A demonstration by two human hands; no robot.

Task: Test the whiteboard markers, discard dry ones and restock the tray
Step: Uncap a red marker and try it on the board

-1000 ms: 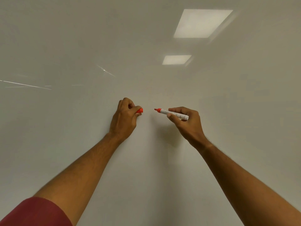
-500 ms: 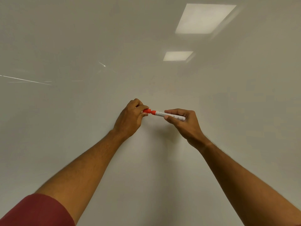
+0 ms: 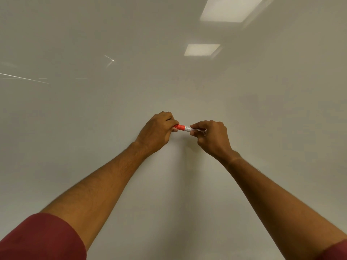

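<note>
A white-barrelled marker (image 3: 189, 129) with a red cap (image 3: 179, 127) lies level between my two hands, in front of the whiteboard (image 3: 112, 128). My left hand (image 3: 156, 131) grips the red cap, which sits on the marker's left end. My right hand (image 3: 211, 136) pinches the white barrel from above and below. Most of the barrel is hidden by my right fingers. The marker tray is not in view.
The glossy whiteboard fills the whole view and mirrors two ceiling lights (image 3: 231, 8) at the upper right. Thin bright streaks (image 3: 24, 78) show on its left side. No ink marks are visible on the board near my hands.
The cap in my left hand and the uncapped marker in my right were apart; both hands moved together and the cap now sits on the marker's tip.
</note>
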